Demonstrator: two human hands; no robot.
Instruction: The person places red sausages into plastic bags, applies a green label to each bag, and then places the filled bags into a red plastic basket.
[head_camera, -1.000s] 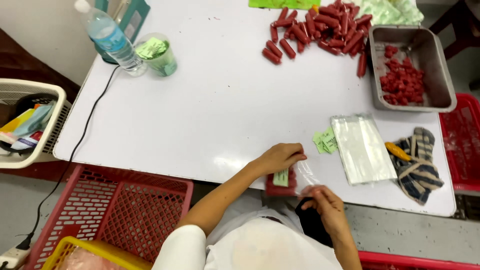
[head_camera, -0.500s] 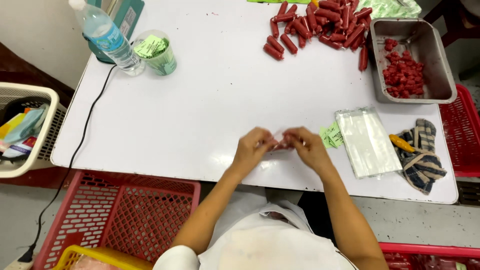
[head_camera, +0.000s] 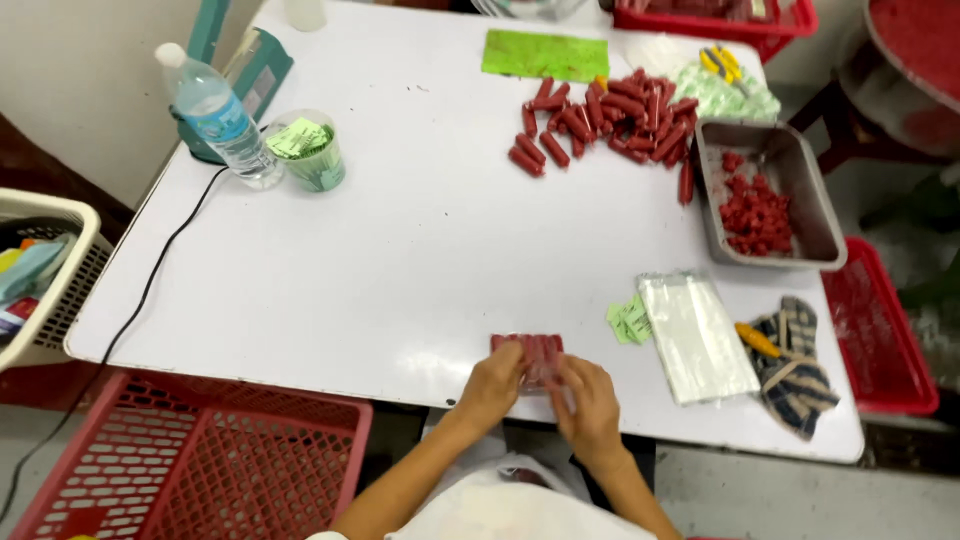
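White tabletop (head_camera: 400, 260) is being worked near its front edge. A small red packet (head_camera: 527, 352) is being gripped by the left hand (head_camera: 492, 385) and right hand (head_camera: 590, 400); it could be dropped off that edge if the grip loosens.

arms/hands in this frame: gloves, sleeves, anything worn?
Both bare: no gloves on the left hand or right hand, no rings or watch visible. Forearms are uncovered; a white garment shows at the bottom edge near the upper arms.

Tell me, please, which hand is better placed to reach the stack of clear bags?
Probably the right hand: the clear bags lie just to its right, while the left hand holds the red packet farther away.
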